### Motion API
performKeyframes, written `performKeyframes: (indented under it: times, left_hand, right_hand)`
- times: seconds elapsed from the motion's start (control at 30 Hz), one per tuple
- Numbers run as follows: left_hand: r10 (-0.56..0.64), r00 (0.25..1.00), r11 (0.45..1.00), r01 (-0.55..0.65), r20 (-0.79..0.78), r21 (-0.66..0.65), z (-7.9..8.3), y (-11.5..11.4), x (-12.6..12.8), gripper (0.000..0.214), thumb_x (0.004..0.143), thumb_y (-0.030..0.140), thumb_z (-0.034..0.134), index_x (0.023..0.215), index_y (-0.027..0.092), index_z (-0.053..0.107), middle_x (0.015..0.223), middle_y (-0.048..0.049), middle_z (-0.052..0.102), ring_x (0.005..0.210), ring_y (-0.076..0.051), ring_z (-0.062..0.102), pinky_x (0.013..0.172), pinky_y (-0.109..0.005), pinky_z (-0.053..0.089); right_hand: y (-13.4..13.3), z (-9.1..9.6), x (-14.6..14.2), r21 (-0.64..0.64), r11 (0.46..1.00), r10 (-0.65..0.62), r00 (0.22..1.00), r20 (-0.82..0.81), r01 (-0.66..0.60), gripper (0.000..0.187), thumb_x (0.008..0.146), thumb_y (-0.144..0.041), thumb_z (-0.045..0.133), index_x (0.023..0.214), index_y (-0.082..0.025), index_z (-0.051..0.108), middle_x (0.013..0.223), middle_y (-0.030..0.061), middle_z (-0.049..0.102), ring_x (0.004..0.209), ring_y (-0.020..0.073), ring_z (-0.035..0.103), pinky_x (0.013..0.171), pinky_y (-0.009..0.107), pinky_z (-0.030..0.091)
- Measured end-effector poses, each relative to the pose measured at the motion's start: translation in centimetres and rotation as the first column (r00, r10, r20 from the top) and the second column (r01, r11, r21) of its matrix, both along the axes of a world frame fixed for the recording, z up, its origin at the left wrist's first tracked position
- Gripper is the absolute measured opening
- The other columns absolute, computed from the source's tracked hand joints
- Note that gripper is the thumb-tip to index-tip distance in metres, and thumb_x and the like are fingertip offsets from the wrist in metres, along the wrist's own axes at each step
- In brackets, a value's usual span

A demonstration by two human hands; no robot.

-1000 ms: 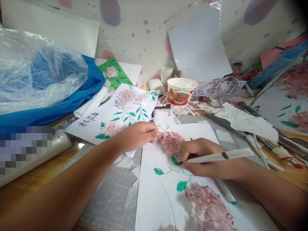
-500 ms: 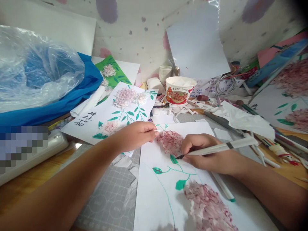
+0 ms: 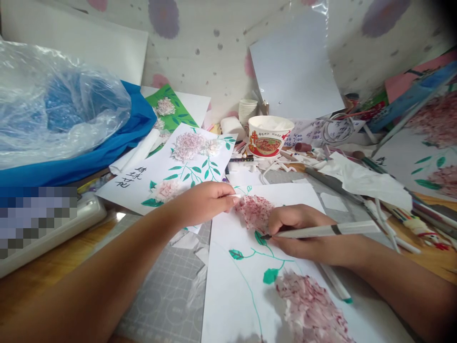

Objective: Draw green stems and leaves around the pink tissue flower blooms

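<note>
My right hand (image 3: 310, 231) is closed round a white marker pen (image 3: 321, 230), its dark tip touching a green leaf (image 3: 260, 237) drawn on a white sheet of paper (image 3: 228, 290). Two raised pink paper flowers, an upper flower (image 3: 254, 212) and a larger lower flower (image 3: 310, 307), stand out from this sheet among green stems. My left hand (image 3: 210, 202) is pinched at the sheet's upper left, beside the upper flower. A small white bit shows at its fingertips; I cannot tell what it is. A second marker with a green end (image 3: 339, 286) lies partly under my right wrist.
A finished-looking flower picture (image 3: 132, 200) lies left on the grey cutting mat (image 3: 160, 281). Behind stand a noodle tub (image 3: 270, 136) and stacked paper cups (image 3: 247, 112). Clear plastic over a blue bag (image 3: 143, 124) fills the left. Crumpled tissue (image 3: 367, 181) and pens clutter the right.
The pen tip has shifted slightly on the leaf, and the pen lies at a flatter angle. My left hand keeps its pinch. The whole view has moved a little.
</note>
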State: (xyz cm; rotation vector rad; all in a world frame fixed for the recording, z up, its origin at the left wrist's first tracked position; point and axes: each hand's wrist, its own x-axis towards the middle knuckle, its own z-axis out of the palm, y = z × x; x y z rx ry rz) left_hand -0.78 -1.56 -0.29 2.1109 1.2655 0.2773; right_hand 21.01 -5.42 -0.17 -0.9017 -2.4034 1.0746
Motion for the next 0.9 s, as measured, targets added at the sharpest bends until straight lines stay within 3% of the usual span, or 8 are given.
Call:
performKeyframes:
  times: [0.9]
  left_hand:
    - [0.011, 1.0, 1.0, -0.011, 0.008, 0.011, 0.09, -0.11, 0.15, 0.031, 0.077, 0.044, 0.037, 0.068, 0.018, 0.051, 0.059, 0.0025, 0.045, 0.054, -0.011, 0.041, 0.047, -0.021, 0.027]
  right_hand:
    - [0.13, -0.14, -0.04, 0.057, 0.998, 0.022, 0.998, 0.052, -0.025, 0.006, 0.076, -0.013, 0.047, 0.071, -0.016, 0.049, 0.064, 0.0, 0.051, 0.058, 0.01, 0.045, 0.053, 0.02, 0.037]
